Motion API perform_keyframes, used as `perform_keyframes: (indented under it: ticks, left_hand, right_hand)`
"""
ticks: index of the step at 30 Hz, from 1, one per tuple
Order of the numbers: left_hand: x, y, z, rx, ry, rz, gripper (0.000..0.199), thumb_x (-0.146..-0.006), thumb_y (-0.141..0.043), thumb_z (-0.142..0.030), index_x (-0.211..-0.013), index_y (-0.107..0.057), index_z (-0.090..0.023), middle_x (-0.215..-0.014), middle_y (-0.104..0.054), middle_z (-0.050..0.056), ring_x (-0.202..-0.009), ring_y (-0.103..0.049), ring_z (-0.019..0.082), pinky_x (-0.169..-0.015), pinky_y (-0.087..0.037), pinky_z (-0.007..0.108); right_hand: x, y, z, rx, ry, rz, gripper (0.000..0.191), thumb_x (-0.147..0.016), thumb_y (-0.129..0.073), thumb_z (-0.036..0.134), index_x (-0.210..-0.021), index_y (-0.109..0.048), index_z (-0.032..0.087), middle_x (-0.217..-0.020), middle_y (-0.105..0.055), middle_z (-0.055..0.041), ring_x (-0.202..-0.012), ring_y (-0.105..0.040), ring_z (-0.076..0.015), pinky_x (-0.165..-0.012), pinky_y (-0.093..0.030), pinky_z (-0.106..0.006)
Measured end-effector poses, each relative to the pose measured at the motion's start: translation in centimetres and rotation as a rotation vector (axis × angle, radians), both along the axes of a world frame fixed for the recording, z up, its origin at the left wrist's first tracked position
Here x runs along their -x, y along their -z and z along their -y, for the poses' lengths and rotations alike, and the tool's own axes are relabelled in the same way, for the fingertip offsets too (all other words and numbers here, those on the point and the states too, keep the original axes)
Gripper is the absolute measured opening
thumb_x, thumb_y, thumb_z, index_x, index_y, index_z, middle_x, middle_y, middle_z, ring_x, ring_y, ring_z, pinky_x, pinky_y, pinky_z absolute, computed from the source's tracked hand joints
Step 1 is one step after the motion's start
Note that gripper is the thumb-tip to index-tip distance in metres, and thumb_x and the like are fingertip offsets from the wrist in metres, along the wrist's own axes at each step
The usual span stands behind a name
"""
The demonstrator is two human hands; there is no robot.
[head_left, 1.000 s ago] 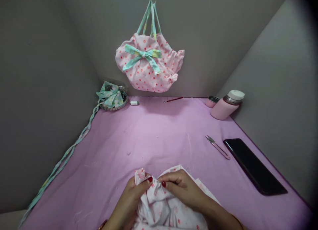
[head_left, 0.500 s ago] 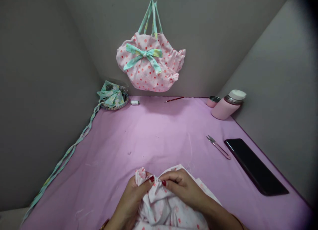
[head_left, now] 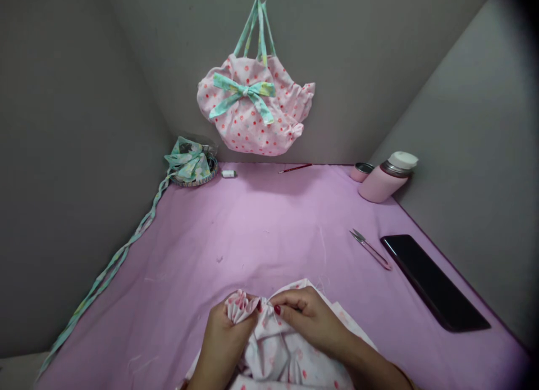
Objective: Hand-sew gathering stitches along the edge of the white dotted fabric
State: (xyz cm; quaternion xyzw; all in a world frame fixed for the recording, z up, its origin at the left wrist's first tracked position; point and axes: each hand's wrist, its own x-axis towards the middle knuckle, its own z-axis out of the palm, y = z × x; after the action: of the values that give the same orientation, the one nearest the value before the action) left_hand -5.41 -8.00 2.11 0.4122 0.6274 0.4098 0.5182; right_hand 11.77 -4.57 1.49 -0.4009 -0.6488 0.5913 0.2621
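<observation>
White cloth with pink and red dots lies bunched at the near edge of the table. My left hand is closed round a gathered, pleated part of it, which fans out above the thumb. Just to the right, my right hand is pinched, thumb against forefinger, at the gathers. A thin thread hangs down over the cloth from between the hands. Whether the right fingertips grip a needle, the thread or the cloth is too small to tell.
A dotted bag hangs at the back. A basket of green cloth, a spool and a red pencil lie behind. Rightward are a pink flask, its cup, thread snips and a phone.
My left hand has turned and wrapped further round the gathers, hiding its thumbnail, and the pleated end now fans open. My right hand has stayed nearly in place.
</observation>
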Motion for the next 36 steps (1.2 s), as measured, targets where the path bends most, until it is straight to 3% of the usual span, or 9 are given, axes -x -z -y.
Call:
perform_keyframes:
  ticks: [7,14,21,32,36]
  left_hand:
    - [-0.15,-0.21,0.11,-0.079,-0.004,-0.183,0.012,-0.069,-0.062,-0.023,-0.059,-0.06,-0.016,-0.052,-0.058,0.0,-0.051,-0.051,0.014,-0.05,-0.04,0.021]
    - [0.22,0.17,0.37,-0.164,0.091,-0.203,0.01,-0.07,-0.057,-0.015,-0.064,-0.065,-0.015,-0.057,-0.062,0.002,-0.053,-0.054,0.015,-0.05,-0.04,0.022]
    - [0.47,0.15,0.52,-0.248,0.18,-0.246,0.02,-0.068,-0.052,-0.004,-0.069,-0.067,-0.018,-0.064,-0.066,0.002,-0.059,-0.06,0.017,-0.057,-0.044,0.023]
    - [0.61,0.14,0.75,-0.48,0.254,-0.372,0.02,-0.075,-0.048,-0.005,-0.076,-0.064,-0.017,-0.067,-0.066,0.002,-0.059,-0.061,0.014,-0.056,-0.045,0.022]
    - [0.64,-0.32,0.86,-0.654,0.321,-0.494,0.02,-0.075,-0.046,-0.004,-0.075,-0.062,-0.016,-0.066,-0.064,0.004,-0.06,-0.06,0.016,-0.054,-0.046,0.024]
  right_hand:
    - [0.05,0.37,0.09,-0.024,0.009,0.025,0.025,-0.083,-0.049,0.016,-0.094,-0.072,0.019,-0.077,-0.07,-0.002,-0.071,-0.061,-0.0151,-0.065,-0.045,-0.022]
    - [0.1,0.43,-0.01,-0.092,0.015,0.087,0.025,-0.082,-0.049,0.015,-0.093,-0.072,0.018,-0.072,-0.068,-0.0015,-0.065,-0.059,-0.0138,-0.062,-0.044,-0.021]
    - [0.06,0.21,0.17,-0.1,-0.008,0.072,0.027,-0.082,-0.048,0.013,-0.094,-0.071,0.019,-0.076,-0.069,-0.0015,-0.069,-0.061,-0.0141,-0.064,-0.044,-0.022]
    - [0.25,0.45,0.14,-0.107,0.046,0.096,0.019,-0.082,-0.051,0.016,-0.083,-0.07,0.015,-0.07,-0.068,-0.0027,-0.063,-0.059,-0.0137,-0.06,-0.043,-0.022]
    - [0.23,0.43,0.24,-0.095,0.048,0.092,0.019,-0.083,-0.051,0.018,-0.082,-0.069,0.014,-0.068,-0.067,-0.0028,-0.061,-0.058,-0.0135,-0.057,-0.041,-0.021]
